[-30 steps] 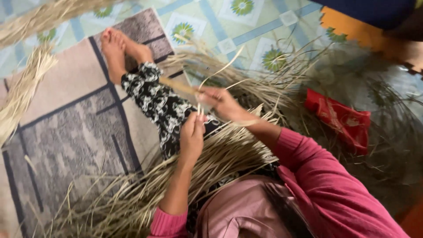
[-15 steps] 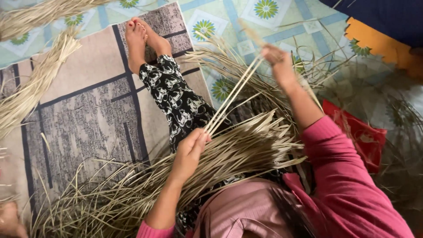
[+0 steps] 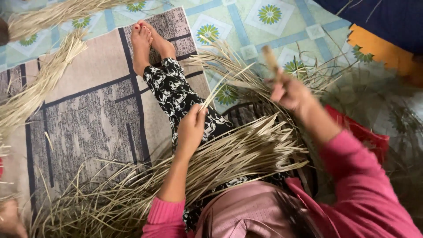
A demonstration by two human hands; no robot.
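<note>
I sit on the floor with my legs [image 3: 176, 94] stretched out in black-and-white patterned trousers. A thick bundle of dried leaf strips [image 3: 246, 152] lies across my lap. My left hand [image 3: 191, 128] is closed on a few thin strips [image 3: 220, 88] that point up and to the right from my knee. My right hand [image 3: 288, 92] is raised to the right, blurred, and grips a short wooden-handled tool [image 3: 269, 59]. The tool's blade end is hidden.
More strip bundles lie at the left [image 3: 35, 88], along the top [image 3: 57, 13] and near my hip at bottom left [image 3: 88, 202]. A red bag [image 3: 368, 136] sits on the right. Blue-and-orange cloth [image 3: 379, 26] fills the top right. Another person's hand [image 3: 9, 220] shows at bottom left.
Both hands met over my lap a second ago. The right hand then swept up and away along a long strip, and now sits lower and to the right. The left hand stays on the strips.
</note>
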